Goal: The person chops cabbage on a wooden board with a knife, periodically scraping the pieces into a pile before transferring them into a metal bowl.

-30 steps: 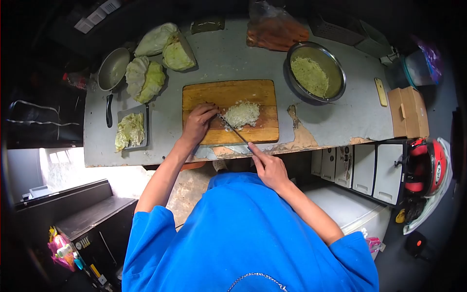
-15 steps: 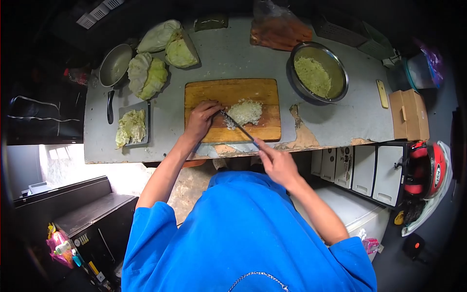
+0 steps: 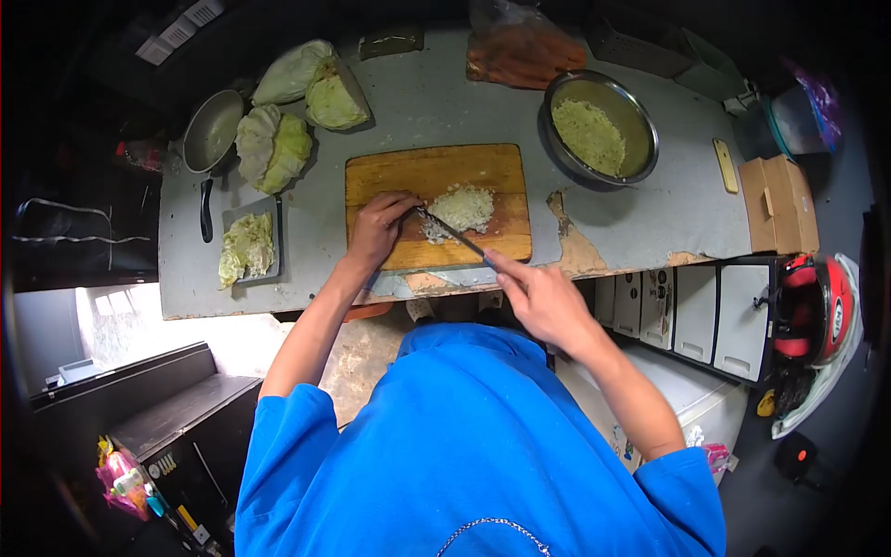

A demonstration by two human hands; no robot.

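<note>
A wooden cutting board (image 3: 436, 172) lies on the grey table (image 3: 427, 107). A pile of finely chopped cabbage (image 3: 458, 208) sits on the board's right half. My right hand (image 3: 541, 297) grips the handle of a knife (image 3: 452, 234), whose blade reaches the pile's left edge. Just left of the pile, my left hand (image 3: 376, 227) rests on the board with fingers curled near the blade tip. I wear a blue shirt.
A steel bowl (image 3: 640, 116) with chopped cabbage stands at the right. Cabbage pieces (image 3: 271, 144), a pan (image 3: 209, 135) and a small tray of leaves (image 3: 246, 249) lie at the left. A cardboard box (image 3: 778, 204) sits at the table's right end. White drawers (image 3: 705, 316) stand below.
My right hand has shifted slightly right and up with the knife, still against the pile. The view has tilted a little. My left hand stays beside the pile.
</note>
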